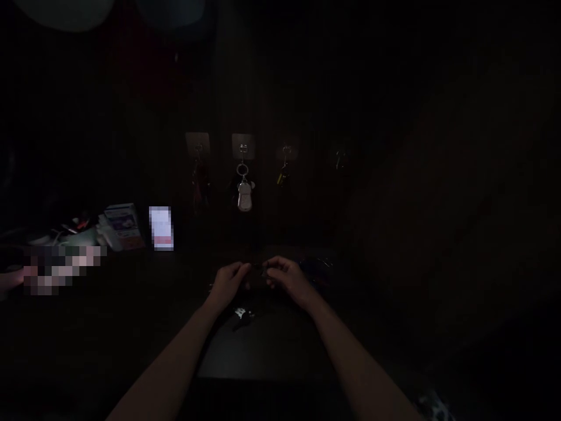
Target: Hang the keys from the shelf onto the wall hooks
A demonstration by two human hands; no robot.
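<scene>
The view is very dark. My left hand point(228, 283) is closed in a pinch, thumb against fingers, above the table. Facing it, my right hand point(290, 279) pinches a small dark thing point(264, 269), too dim to name. The fingertips of both hands are a short gap apart, and whatever my left fingers hold is hidden. Just below and between my hands lies a small bunch of keys point(242, 317) with a bright piece on it. A dark, shiny item point(322, 269) rests behind my right wrist; its kind cannot be made out.
On the back wall are several hooks, bearing a dark reddish hanging item point(200, 181), a keyring with a pale fob point(244, 197) and a small yellowish key point(283, 175). A lit, blurred screen point(161, 228), boxes point(125, 225) and clutter stand at left. The table edge point(263, 377) runs nearest me.
</scene>
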